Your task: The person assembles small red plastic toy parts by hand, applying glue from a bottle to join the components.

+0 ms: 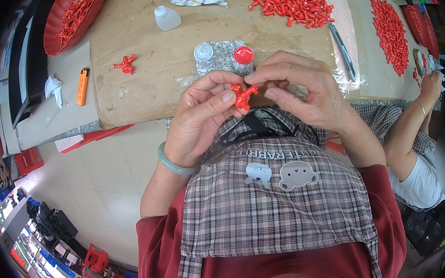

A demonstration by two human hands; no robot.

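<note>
A small glossy red plastic figure with stubby limbs is pinched between the thumb and fingers of my left hand, just above the table's near edge. My right hand is close against its right side. The right index fingertip reaches the top of the figure, while the thumb stays apart from it below; nothing shows between them. Just beyond my hands lies a speckled grey stone slab. On it are a round whitish cap and a red round cap. Another red figure lies further left.
A heap of red parts covers the far right, with a utility knife beside it. At left are an orange lighter and a red basin. A white bottle stands far back. A co-worker's arm reaches in at right.
</note>
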